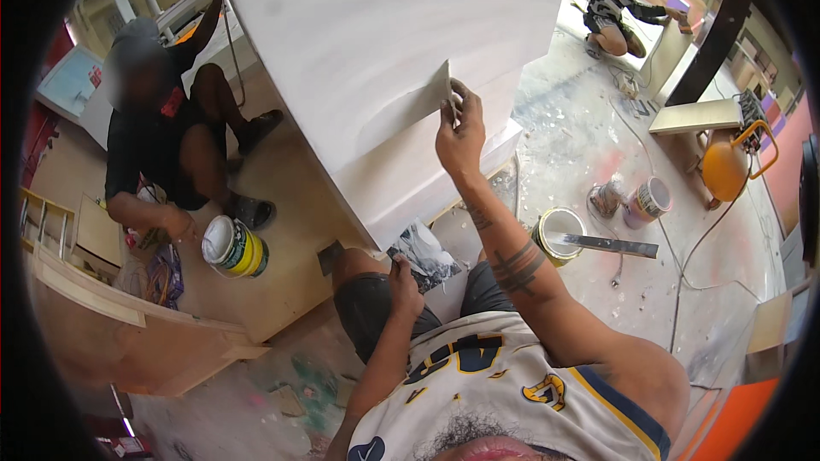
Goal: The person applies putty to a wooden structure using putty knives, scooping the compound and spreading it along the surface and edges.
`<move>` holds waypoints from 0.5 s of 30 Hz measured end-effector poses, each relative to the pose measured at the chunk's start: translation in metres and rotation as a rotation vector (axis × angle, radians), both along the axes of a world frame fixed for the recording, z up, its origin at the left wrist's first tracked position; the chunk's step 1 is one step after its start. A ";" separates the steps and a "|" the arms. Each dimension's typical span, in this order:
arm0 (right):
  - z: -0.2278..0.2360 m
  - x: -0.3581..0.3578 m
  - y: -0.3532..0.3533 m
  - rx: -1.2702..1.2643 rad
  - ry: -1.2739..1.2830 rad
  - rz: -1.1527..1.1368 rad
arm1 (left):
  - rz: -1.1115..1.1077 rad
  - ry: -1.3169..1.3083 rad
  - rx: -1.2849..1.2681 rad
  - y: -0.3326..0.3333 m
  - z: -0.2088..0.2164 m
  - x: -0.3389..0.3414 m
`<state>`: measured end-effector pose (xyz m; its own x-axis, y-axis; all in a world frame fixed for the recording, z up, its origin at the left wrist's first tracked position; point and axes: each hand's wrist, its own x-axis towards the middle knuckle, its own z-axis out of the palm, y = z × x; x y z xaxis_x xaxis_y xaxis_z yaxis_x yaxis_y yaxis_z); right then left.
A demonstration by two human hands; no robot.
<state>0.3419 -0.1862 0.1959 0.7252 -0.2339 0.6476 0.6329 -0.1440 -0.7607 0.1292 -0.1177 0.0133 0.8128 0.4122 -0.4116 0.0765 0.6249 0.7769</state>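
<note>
White, the panel [384,26] fills my view's upper middle; at its face is a thin scraper [446,85], pinched between the right hand's [462,130] fingers. Below the panel, I see the left hand's [406,286] fingers closed on a smeared plate [440,268]. Right of it stands a bucket [555,258]; left, another person [154,149] sits.

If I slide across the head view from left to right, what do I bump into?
Left bucket, left hand, right hand, middle bucket, right bucket, orange tank.
</note>
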 end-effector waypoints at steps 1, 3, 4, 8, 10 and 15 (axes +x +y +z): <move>-0.001 -0.008 0.005 -0.014 -0.031 -0.007 | -0.034 0.014 -0.073 0.003 0.010 -0.002; 0.000 -0.026 0.020 -0.091 -0.053 -0.036 | -0.033 -0.064 -0.254 0.010 0.005 -0.003; 0.000 -0.036 0.030 -0.133 -0.076 -0.055 | -0.033 -0.141 -0.428 0.015 -0.002 -0.004; -0.001 -0.073 0.058 -0.156 -0.170 -0.029 | -0.087 -0.031 -0.590 0.038 -0.019 -0.006; -0.005 -0.088 0.062 -0.178 -0.144 0.021 | -0.067 0.002 -0.545 0.037 0.003 -0.003; -0.014 -0.134 0.088 -0.264 -0.151 0.184 | -0.133 -0.094 -0.537 0.072 -0.014 -0.008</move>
